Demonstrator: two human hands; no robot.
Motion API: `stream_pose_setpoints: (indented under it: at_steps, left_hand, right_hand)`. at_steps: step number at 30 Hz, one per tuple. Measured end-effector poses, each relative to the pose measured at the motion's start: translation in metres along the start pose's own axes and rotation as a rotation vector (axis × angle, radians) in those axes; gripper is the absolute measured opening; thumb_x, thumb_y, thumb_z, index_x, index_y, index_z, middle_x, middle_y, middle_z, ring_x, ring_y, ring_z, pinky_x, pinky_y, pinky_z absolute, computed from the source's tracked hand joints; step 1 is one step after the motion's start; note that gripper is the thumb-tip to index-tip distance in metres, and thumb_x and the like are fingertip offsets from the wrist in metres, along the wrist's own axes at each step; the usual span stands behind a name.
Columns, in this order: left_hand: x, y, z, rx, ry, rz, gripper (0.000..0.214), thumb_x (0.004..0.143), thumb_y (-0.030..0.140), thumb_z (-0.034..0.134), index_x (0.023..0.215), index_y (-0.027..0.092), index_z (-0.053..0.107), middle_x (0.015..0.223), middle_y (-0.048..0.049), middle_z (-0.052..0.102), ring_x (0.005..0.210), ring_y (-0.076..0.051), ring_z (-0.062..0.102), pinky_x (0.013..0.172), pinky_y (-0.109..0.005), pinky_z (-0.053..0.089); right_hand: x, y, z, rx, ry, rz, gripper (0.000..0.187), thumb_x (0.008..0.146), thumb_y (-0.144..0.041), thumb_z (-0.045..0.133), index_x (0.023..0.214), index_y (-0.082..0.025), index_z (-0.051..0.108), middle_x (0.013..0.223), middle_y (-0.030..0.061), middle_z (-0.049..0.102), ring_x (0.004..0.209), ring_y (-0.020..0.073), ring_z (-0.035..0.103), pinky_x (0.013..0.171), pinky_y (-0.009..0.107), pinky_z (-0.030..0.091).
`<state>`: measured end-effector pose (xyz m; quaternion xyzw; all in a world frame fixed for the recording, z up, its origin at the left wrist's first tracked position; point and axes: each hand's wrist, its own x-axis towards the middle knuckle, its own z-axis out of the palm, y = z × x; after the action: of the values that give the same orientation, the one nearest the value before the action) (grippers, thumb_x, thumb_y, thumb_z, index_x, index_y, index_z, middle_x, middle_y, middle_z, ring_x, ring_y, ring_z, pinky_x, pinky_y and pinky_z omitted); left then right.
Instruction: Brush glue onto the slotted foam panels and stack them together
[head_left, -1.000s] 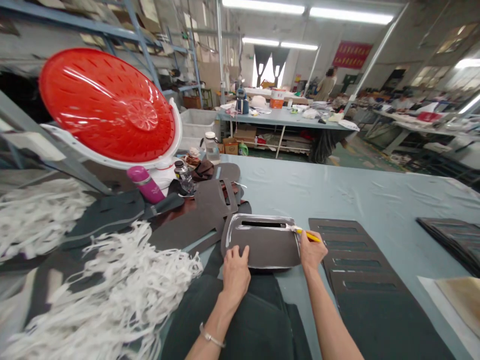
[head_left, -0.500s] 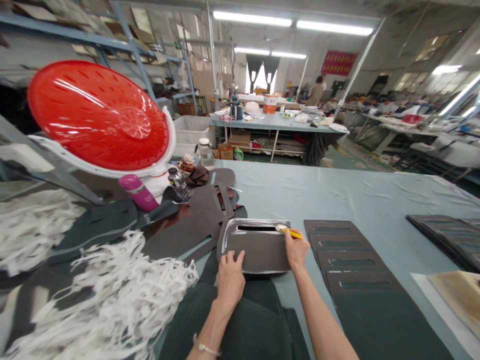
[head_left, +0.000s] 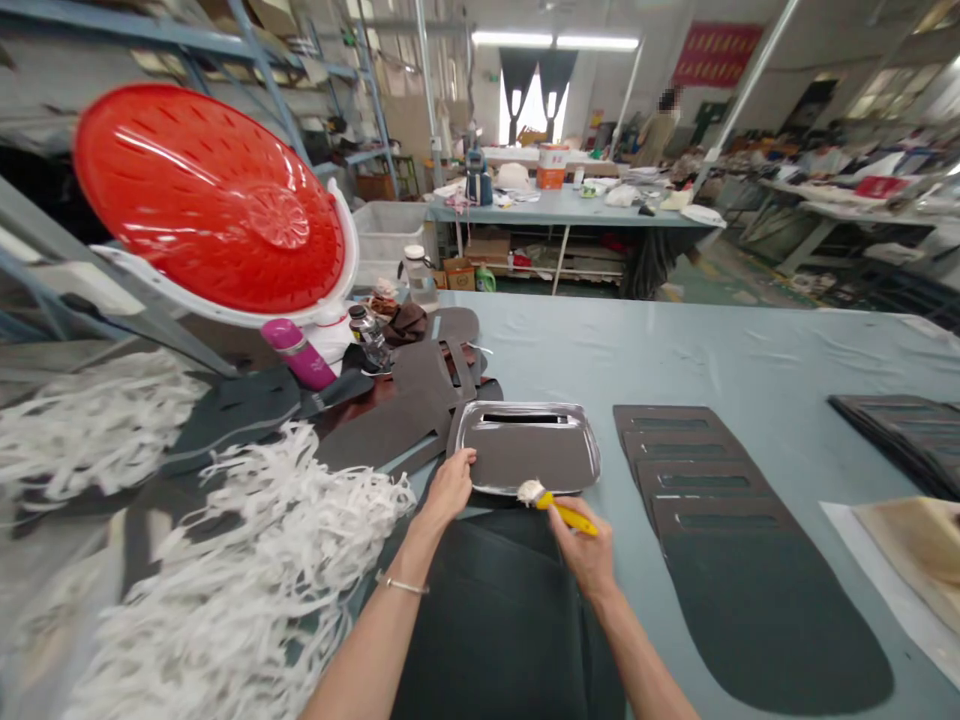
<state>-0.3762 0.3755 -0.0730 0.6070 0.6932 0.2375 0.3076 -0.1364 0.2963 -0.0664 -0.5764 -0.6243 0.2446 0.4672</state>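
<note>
Across the pale blue table (head_left: 750, 360), the right hand (head_left: 589, 552) has carried its yellow brush (head_left: 568, 516) from the far right corner of the slotted grey panel (head_left: 529, 462) round to the near rim, gripping the handle firmly. The left hand (head_left: 450, 488) lies relaxed against the panel's left edge, holding nothing. The panel sits flat, its rim edged white, just beside a row of slotted panels (head_left: 697, 470).

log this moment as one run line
left hand: at edge of slotted grey panel | right hand: holds yellow-handled brush, white tip | panel: on blue-grey table
</note>
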Motion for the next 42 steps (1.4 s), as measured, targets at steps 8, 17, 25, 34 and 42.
stream_pose_setpoints:
  at_steps: [8,17,25,34,42]
  left_hand:
    - [0.002,0.055,0.028,-0.026,0.014,0.025,0.03,0.084,0.02,0.038,0.105,0.016,0.059,0.112,-0.016,0.061,0.109,-0.026,0.054,0.097,-0.046,0.036]
    - [0.04,0.129,0.116,-0.383,-0.109,0.05,0.031,0.078,0.036,0.055,0.098,0.013,0.06,0.1,-0.0129,0.067,0.091,-0.018,0.062,0.085,-0.03,0.045]
    - [0.062,0.13,0.137,-0.689,-0.124,-0.048,0.032,0.067,0.044,0.062,0.075,0.013,0.063,0.071,-0.0056,0.066,0.066,-0.015,0.058,0.065,-0.028,0.046]
    - [0.041,0.118,0.093,-0.926,-0.125,-0.084,0.036,0.064,0.048,0.065,0.075,0.014,0.063,0.072,-0.0038,0.066,0.067,-0.014,0.059,0.068,-0.028,0.047]
    - [-0.004,0.133,-0.038,-1.129,-0.13,0.067,0.024,0.071,0.038,0.066,0.08,0.016,0.06,0.066,0.0023,0.063,0.062,-0.01,0.058,0.063,-0.022,0.047]
  right_hand:
    - [0.04,0.073,-0.078,-0.003,0.39,0.361,0.048,0.078,-0.054,0.051,0.106,-0.017,0.062,0.079,0.0053,0.068,0.063,0.0167,0.064,0.06,0.027,0.049]
    - [0.073,0.041,-0.026,-0.048,0.254,0.227,0.038,0.089,-0.045,0.036,0.107,-0.02,0.058,0.095,0.0068,0.067,0.082,0.0194,0.062,0.076,0.032,0.046]
    - [0.065,0.031,-0.015,0.034,0.256,0.153,0.032,0.091,-0.039,0.035,0.106,-0.021,0.057,0.103,0.0082,0.065,0.095,0.0192,0.06,0.086,0.032,0.044]
    - [0.09,0.07,-0.007,-0.128,0.234,0.222,0.027,0.082,-0.039,0.04,0.094,-0.02,0.056,0.076,0.0042,0.062,0.069,0.0207,0.058,0.066,0.032,0.044]
    - [0.073,0.065,0.012,-0.213,0.28,0.132,0.023,0.077,-0.035,0.047,0.093,-0.02,0.053,0.098,0.0112,0.06,0.094,0.0256,0.054,0.085,0.041,0.042]
